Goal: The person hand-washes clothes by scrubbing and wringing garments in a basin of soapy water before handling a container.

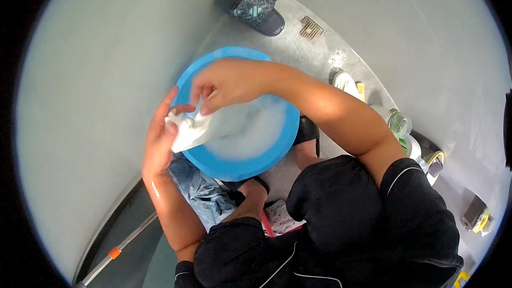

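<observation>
white cloth [188,133] | bunched | over blue basin's [232,170] edge | cloudy water [248,136] inside

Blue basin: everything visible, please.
The basin is round, blue, plastic by its look, with a broad, smooth rim. It stands open side up on the grey floor, just beyond the person's feet, holding cloudy, whitish water. The left hand and right hand hold a white cloth over its left side; contact there is unclear.

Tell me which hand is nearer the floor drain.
Right. The right hand is over the blue basin, left of the drain; the left hand is farther left, by the basin's rim.
</observation>
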Available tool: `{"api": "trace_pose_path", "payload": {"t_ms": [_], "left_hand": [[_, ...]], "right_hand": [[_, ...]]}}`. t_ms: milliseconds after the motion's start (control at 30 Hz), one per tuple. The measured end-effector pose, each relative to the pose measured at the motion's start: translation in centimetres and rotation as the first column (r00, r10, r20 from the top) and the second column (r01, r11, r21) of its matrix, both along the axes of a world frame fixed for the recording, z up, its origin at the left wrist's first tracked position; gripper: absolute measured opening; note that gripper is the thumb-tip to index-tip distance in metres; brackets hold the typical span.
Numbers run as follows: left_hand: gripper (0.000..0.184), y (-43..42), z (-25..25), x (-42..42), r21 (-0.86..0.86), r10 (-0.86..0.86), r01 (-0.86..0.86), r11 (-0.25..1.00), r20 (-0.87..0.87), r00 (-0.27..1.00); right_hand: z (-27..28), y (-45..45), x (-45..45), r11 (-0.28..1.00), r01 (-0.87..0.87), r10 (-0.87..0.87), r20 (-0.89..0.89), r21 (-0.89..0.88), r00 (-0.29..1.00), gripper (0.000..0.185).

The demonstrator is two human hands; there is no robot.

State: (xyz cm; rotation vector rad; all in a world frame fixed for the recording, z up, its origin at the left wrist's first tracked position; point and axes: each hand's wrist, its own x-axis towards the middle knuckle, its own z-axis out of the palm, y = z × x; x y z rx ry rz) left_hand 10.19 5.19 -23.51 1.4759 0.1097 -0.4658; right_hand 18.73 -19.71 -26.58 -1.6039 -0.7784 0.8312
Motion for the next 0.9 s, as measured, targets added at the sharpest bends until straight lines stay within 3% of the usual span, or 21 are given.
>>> {"api": "trace_pose_path", "payload": {"t_ms": [33, 67, 100, 133, 200, 267, 300, 333, 400, 467, 533, 567, 600, 633, 667, 733, 767, 800, 833, 867, 900], "left_hand": [[0.06, -0.5, 1.4, 0.2, -0.001, -0.006, 0.006, 1.0, 0.004, 1.0], [0.049, -0.9, 2.5, 0.3, 0.241, -0.206, 0.19, 0.952, 0.043, 0.978], [0.039, -1.2, 3.5, 0.4, 0.471, -0.399, 0.338, 0.815, 0.034, 0.916], [0.039, -1.2, 4.1, 0.4, 0.469, -0.404, 0.341, 0.815, 0.037, 0.914], [0.024, -1.2, 5.5, 0.1, 0.534, -0.331, 0.249, 0.808, 0.061, 0.942], [0.013, -1.4, 7.2, 0.0, 0.544, -0.257, 0.169, 0.822, 0.089, 0.962], [0.011, -0.7, 7.0, -0.1, 0.56, -0.299, 0.067, 0.826, 0.334, 0.894], [0.01, -0.3, 7.0, -0.5, 0.555, -0.302, 0.04, 0.831, 0.39, 0.87], [0.009, 0.1, 7.2, -1.3, 0.544, -0.307, -0.016, 0.839, 0.498, 0.811], [0.008, 1.6, 6.2, -2.0, 0.431, -0.152, -0.062, 0.9, 0.444, 0.883], [0.008, 3.3, 4.5, -2.6, 0.282, 0.042, -0.168, 0.945, 0.405, 0.913], [0.011, 3.9, 4.1, -2.6, 0.096, 0.199, -0.242, 0.965, 0.331, 0.923], [0.015, 4.0, 3.9, -2.5, -0.084, 0.341, -0.33, 0.94, 0.228, 0.912], [0.027, 3.9, 3.6, -2.2, -0.099, 0.353, -0.344, 0.934, 0.105, 0.93], [0.027, 4.2, 2.6, -2.3, -0.098, 0.356, -0.347, 0.933, 0.106, 0.928], [0.031, 3.7, 1.4, -2.1, 0.049, 0.172, -0.174, 0.984, 0.046, 0.984], [0.033, 3.8, 1.5, -2.1, 0.288, -0.065, 0.074, 0.955, -0.04, 0.997], [0.035, 2.6, 2.3, -1.7, 0.481, -0.269, 0.322, 0.815, -0.177, 0.947], [0.031, 2.2, 1.0, -1.6, 0.435, -0.362, 0.441, 0.785, -0.255, 0.897], [0.031, 2.4, -0.3, -1.9, 0.434, -0.361, 0.44, 0.786, -0.255, 0.897], [0.027, 2.8, -1.7, -2.2, 0.418, -0.306, 0.323, 0.849, -0.108, 0.946]], "right_hand": [[1.5, 0.3, -0.1, 1.0, 0.006, -0.006, 0.004, -0.001, 1.0, 0.036], [2.8, 0.8, -0.4, 0.999, -0.007, 0.007, -0.005, 0.036, 1.0, 0.038], [3.5, 0.9, -0.5, 0.997, -0.02, 0.021, -0.014, 0.073, 1.0, 0.041], [3.8, 0.6, -0.5, 0.997, -0.015, 0.015, -0.012, 0.07, 1.0, 0.041], [3.9, -0.1, -0.5, 0.993, 0.007, -0.027, 0.169, 0.12, 0.985, 0.045], [1.2, -0.6, -0.2, 0.996, -0.032, 0.012, 0.23, 0.083, 0.973, 0.043], [0.6, -0.8, -0.1, 0.984, -0.108, 0.139, 0.234, -0.143, 0.962, 0.04], [0.1, -1.1, -0.2, 0.915, -0.176, 0.265, 0.211, -0.362, 0.941, 0.037], [-0.7, -1.3, -0.6, 0.908, -0.126, 0.238, 0.244, -0.401, 0.94, 0.034], [-1.3, -2.1, -0.6, 0.898, -0.07, 0.206, 0.274, -0.435, 0.939, 0.031], [-1.4, -3.5, 0.5, 0.817, 0.075, 0.235, 0.448, -0.572, 0.863, 0.029], [-1.3, -4.2, 0.8, 0.816, 0.073, 0.236, 0.446, -0.573, 0.863, 0.029], [-1.0, -4.8, 1.4, 0.832, 0.135, 0.127, 0.421, -0.538, 0.898, 0.027], [-0.9, -5.3, 1.8, 0.84, 0.199, 0.017, 0.39, -0.504, 0.921, 0.024], [-1.1, -5.9, 2.0, 0.842, 0.196, 0.019, 0.391, -0.503, 0.92, 0.024], [-1.4, -6.8, 2.2, 0.905, 0.398, -0.402, 0.005, -0.15, 0.916, 0.017], [-1.5, -7.2, 2.4, 0.91, 0.403, -0.415, -0.267, -0.099, 0.87, 0.021], [-2.0, -7.5, 2.6, 0.91, 0.402, -0.415, -0.267, -0.102, 0.87, 0.021], [-2.5, -7.6, 2.7, 0.942, 0.335, -0.32, -0.31, -0.006, 0.895, 0.027], [-3.0, -7.9, 2.7, 0.959, 0.267, -0.22, -0.343, 0.094, 0.913, 0.034], [-2.7, -8.2, 2.6, 0.974, 0.209, -0.155, -0.431, 0.082, 0.889, 0.041]]}}
